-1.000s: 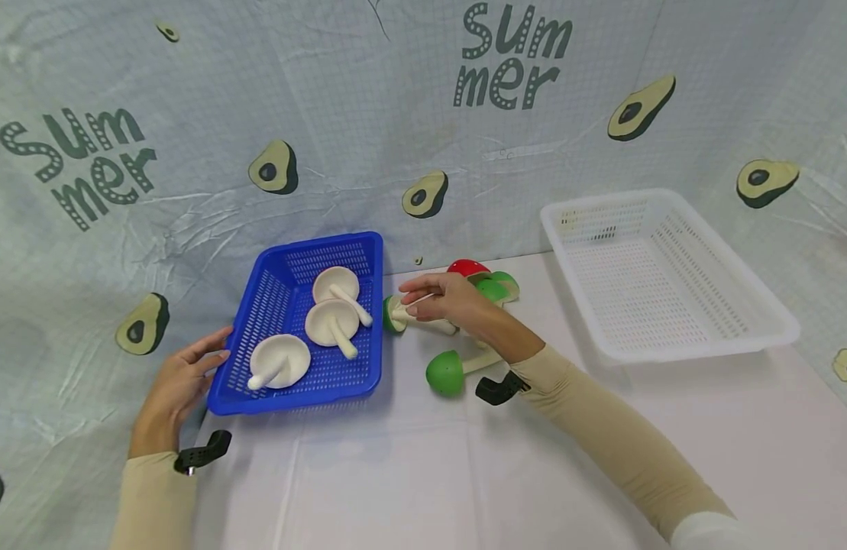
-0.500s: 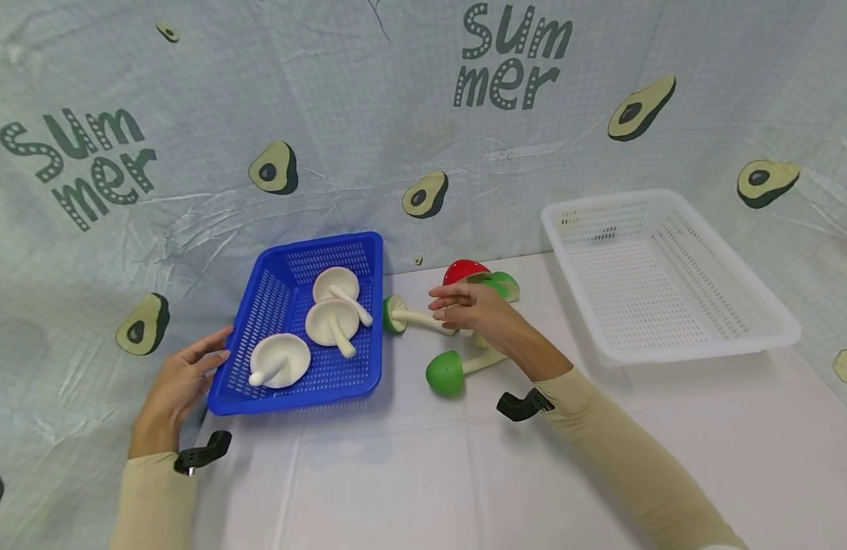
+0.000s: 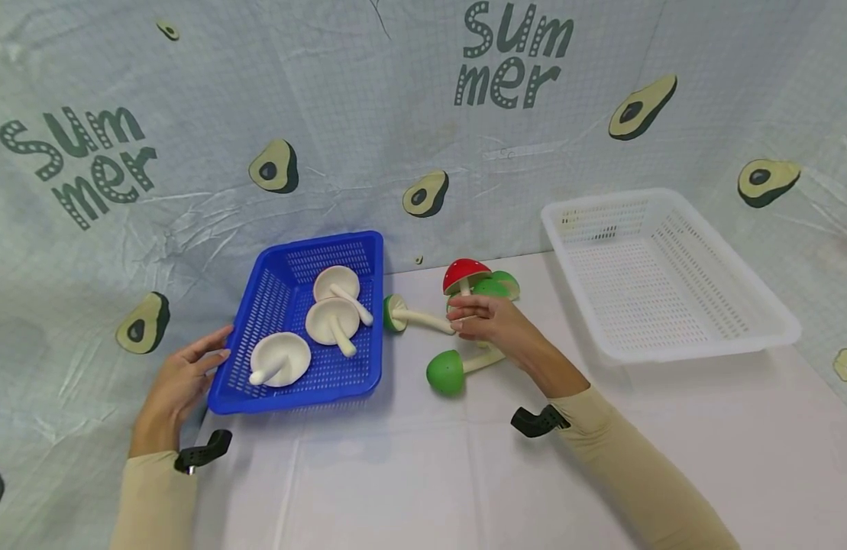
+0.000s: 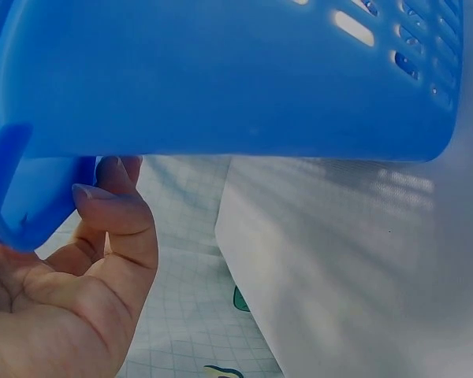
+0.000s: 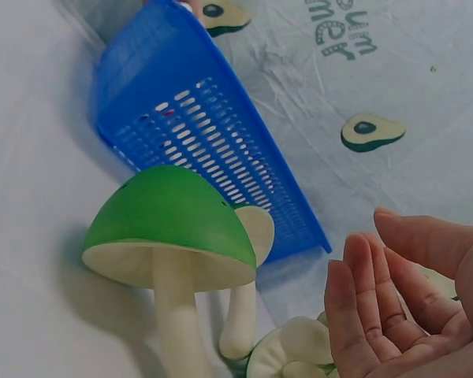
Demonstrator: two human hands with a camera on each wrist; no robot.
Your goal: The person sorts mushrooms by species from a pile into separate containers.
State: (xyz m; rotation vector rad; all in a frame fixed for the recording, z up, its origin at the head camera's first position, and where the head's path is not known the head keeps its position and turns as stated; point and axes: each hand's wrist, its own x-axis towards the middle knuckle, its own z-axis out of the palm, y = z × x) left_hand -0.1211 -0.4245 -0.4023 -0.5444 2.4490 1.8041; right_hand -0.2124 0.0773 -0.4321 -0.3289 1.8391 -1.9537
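Note:
My left hand holds the left rim of a blue plastic basket, its fingers bent at the rim in the left wrist view. Three toy mushrooms lie inside with pale undersides up. My right hand hovers by a loose group of toy mushrooms, fingers loosely bent and holding nothing. That group has a red-capped mushroom at the back, green caps beside it, a green mushroom by the basket, and another green mushroom in front. My right hand partly hides the group.
A white perforated basket stands on the right of the white-covered table, with nothing in it. Behind the table hangs a pale sheet with avocado prints and lettering.
My right hand has drawn back to the right and slightly toward me, away from the blue basket, uncovering the red mushroom and a green mushroom's stem. My left hand and the basket stay put.

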